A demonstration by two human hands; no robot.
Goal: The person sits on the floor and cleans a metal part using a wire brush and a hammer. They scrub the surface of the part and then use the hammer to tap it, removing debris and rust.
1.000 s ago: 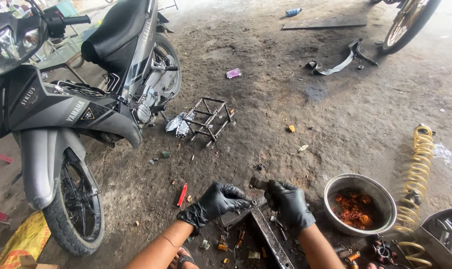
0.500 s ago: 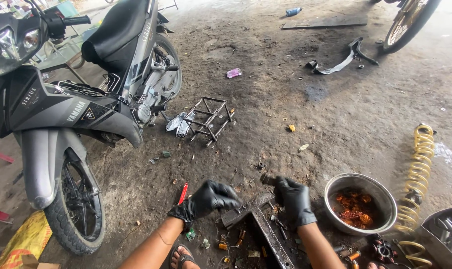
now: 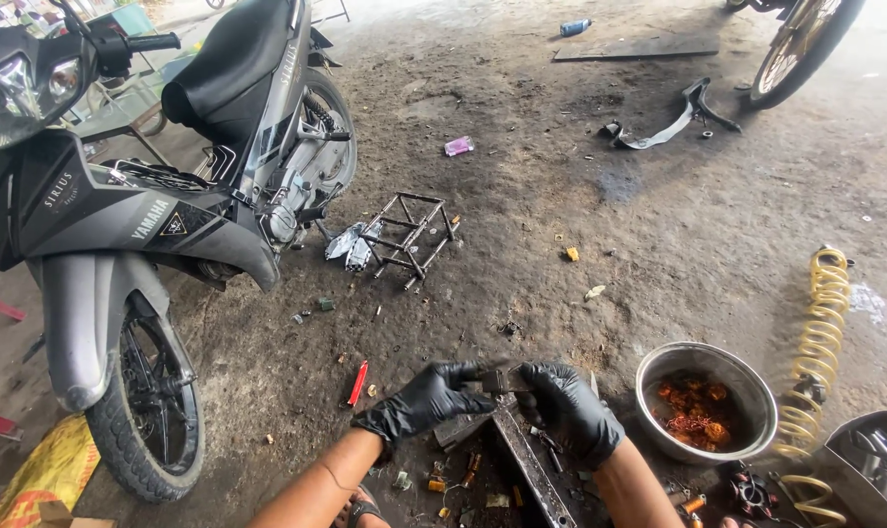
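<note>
Holding a small dark metal part [image 3: 495, 379] between both gloved hands, we pinch it with the left hand [image 3: 426, 399] and right hand [image 3: 568, 406] closed on it, above a metal bar [image 3: 528, 467] on the dirt floor [image 3: 580, 235]. A firm, steady grip seems best. A steel bowl [image 3: 706, 401] sits right, a motorbike [image 3: 150, 215] left.

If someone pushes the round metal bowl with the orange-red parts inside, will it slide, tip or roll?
The metal bowl looks wide and low, so it would probably slide, not tip. The rough, dirty ground may slow it. Its contents likely add weight.
</note>
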